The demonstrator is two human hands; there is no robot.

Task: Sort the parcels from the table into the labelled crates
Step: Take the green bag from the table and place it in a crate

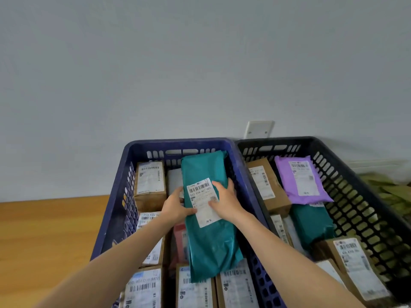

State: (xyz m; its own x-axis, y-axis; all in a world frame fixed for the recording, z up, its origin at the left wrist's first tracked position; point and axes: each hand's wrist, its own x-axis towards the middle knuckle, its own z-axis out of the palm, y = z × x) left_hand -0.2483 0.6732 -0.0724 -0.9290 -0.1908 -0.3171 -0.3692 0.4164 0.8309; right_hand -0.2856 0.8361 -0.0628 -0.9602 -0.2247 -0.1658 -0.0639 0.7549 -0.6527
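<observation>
A long teal parcel with a white barcode label lies lengthwise in the blue crate, on top of other parcels. My left hand grips its left edge at the label. My right hand rests on the label's right side, fingers over the parcel's right edge. Several brown cardboard boxes with labels fill the crate around and under it.
A black crate stands touching the blue one on the right, holding a purple parcel, a teal parcel and brown boxes. A wooden floor lies to the left. A white wall with a socket plate is behind.
</observation>
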